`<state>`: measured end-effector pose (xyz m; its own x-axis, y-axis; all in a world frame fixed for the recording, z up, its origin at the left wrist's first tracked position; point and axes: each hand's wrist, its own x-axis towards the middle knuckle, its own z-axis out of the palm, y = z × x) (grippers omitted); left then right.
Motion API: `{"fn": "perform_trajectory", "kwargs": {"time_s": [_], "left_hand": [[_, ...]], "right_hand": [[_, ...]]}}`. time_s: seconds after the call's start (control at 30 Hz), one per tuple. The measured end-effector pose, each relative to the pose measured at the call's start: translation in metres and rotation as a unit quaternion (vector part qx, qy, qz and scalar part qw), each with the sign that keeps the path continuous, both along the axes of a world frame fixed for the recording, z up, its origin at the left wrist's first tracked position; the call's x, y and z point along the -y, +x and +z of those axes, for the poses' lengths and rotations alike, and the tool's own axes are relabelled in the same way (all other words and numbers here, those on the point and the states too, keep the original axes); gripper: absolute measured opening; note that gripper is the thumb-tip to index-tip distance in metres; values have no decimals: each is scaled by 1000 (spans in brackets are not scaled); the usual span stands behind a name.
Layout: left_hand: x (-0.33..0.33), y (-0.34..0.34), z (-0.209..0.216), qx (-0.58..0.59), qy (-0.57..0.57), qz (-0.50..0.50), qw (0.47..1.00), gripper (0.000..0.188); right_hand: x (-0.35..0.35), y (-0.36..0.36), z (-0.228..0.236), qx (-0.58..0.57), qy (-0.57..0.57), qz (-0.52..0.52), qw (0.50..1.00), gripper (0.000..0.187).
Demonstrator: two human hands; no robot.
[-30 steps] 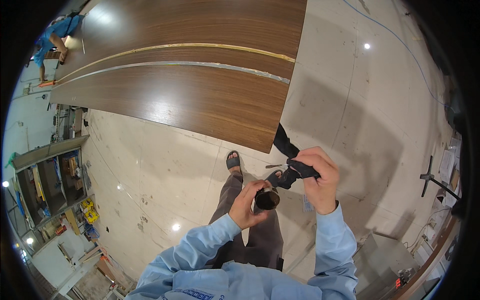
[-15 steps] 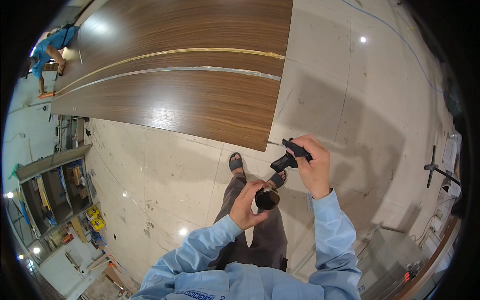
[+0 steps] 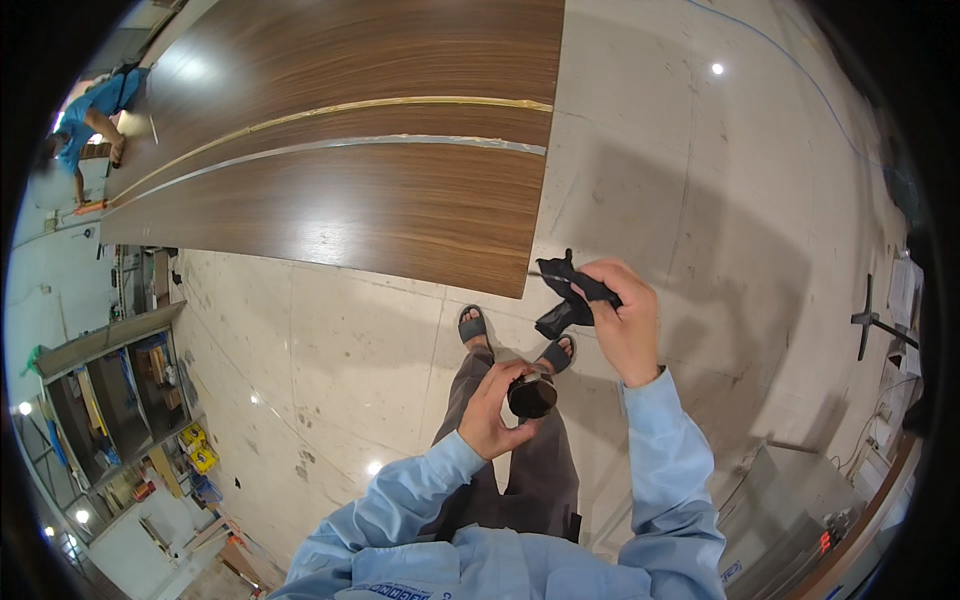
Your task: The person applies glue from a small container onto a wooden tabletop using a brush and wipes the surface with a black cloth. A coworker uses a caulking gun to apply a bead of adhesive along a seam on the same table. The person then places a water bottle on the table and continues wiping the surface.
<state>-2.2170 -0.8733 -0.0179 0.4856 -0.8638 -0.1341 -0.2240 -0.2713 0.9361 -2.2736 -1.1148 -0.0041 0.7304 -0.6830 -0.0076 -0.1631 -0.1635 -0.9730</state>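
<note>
Item: one dark cylindrical container point(image 3: 533, 396), in your left hand point(image 3: 490, 412), the fingers and thumb curled around its side, round top facing up; whether it was lidded could not be told. Item: one black cloth point(image 3: 562, 300), crumpled, pinched between the thumb and fingers of your right hand point(image 3: 628, 315), ahead and to the right of the container and well clear of it. Item: one thin tool point(image 3: 543, 274), mostly hidden by the cloth, its tip pointing left toward the panel's near right corner; contact with the edge could not be told. Item: one large wood-grain panel point(image 3: 420, 210), ahead of you, bearing a gold strip point(image 3: 400, 104) on the far side and a silver strip point(image 3: 400, 140) on the near side. Item: one co-worker point(image 3: 105, 95) in blue, bent over at the panel's far left end. Also listed: your dark sandals point(image 3: 473, 325) on the pale floor point(image 3: 350, 350); an open shelf unit point(image 3: 115, 342) at left; a blue hose point(image 3: 790, 60), upper right; a grey box point(image 3: 780, 500), lower right.
</note>
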Motion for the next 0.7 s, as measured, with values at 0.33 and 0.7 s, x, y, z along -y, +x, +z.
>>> {"fn": "perform_trajectory", "kwargs": {"time_s": [0.33, 0.7], "left_hand": [[0, 0, 2, 9, 7, -11, 1000, 74], [0, 2, 2, 3, 8, -17, 1000, 78]], "right_hand": [[-2, 0, 5, 3, 16, -5, 1000, 25], [-6, -3, 7, -7, 1, 29, 1000, 26]]}}
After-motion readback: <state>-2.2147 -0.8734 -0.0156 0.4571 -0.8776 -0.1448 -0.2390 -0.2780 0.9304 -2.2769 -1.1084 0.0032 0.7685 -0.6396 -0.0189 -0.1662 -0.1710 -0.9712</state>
